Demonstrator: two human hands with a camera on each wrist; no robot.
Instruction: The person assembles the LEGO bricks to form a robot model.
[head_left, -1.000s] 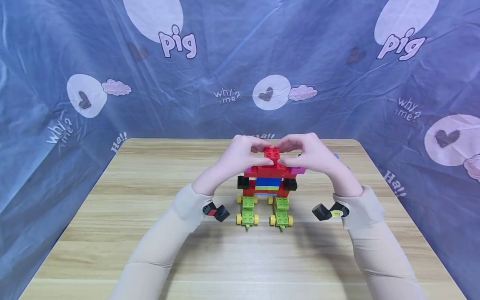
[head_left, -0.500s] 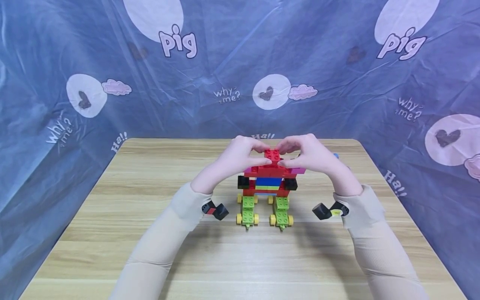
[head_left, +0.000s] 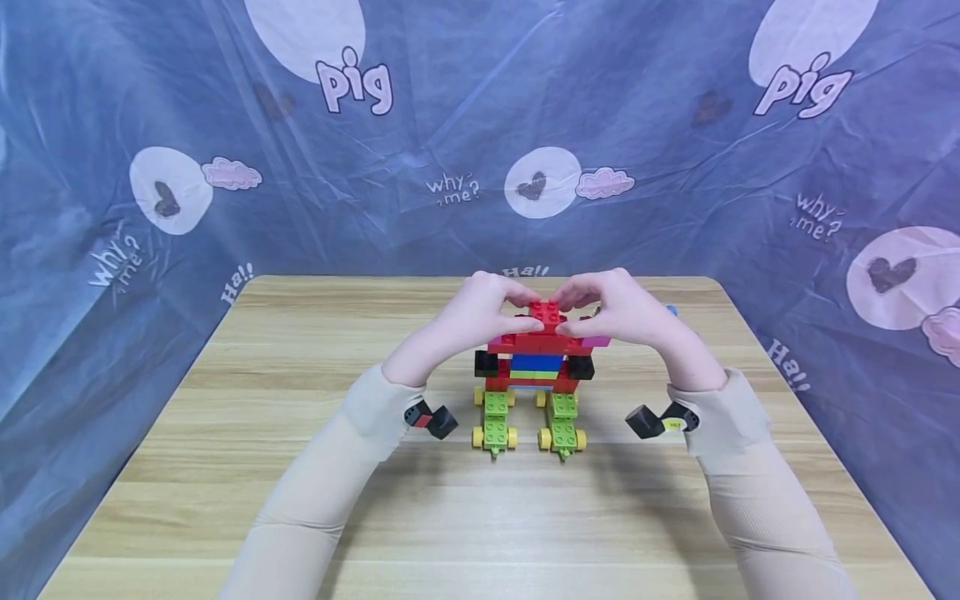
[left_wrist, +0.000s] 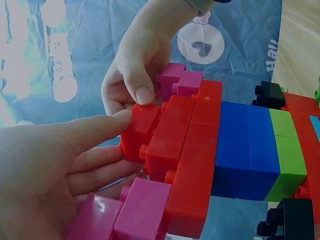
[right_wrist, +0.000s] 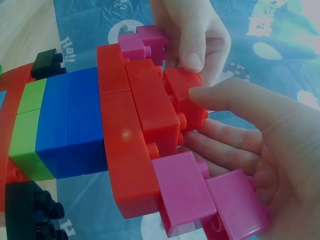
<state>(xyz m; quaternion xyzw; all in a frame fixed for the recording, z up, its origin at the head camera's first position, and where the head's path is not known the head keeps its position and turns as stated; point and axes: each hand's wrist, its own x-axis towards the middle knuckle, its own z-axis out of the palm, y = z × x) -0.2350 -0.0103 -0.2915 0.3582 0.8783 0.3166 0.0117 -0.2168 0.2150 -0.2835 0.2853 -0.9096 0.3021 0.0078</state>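
A tall figure of big toy bricks [head_left: 534,343] stands upright on the table. My left hand [head_left: 476,312] and right hand [head_left: 617,307] meet at its top, one on each side. Between them both pinch the small red brick [head_left: 545,312], thumbs on the near face and fingers behind. In the left wrist view this red brick [left_wrist: 140,131] sits against a longer red brick [left_wrist: 171,135], whose studs show beside it. Pink bricks [right_wrist: 182,182] stick out on either side, close under the palms. Blue bricks [right_wrist: 75,120] and lime bricks [right_wrist: 30,135] form the body below.
Black bricks [head_left: 487,365] jut from the figure's sides. Green wheeled bases [head_left: 495,425] with yellow wheels carry it on the wooden table [head_left: 315,367]. Some blue object [head_left: 672,311] shows behind the right wrist. A blue printed cloth [head_left: 420,108] hangs around the table.
The small red brick at the top has sunk slightly towards the bricks under it. Both hands keep nearly the same place and hold.
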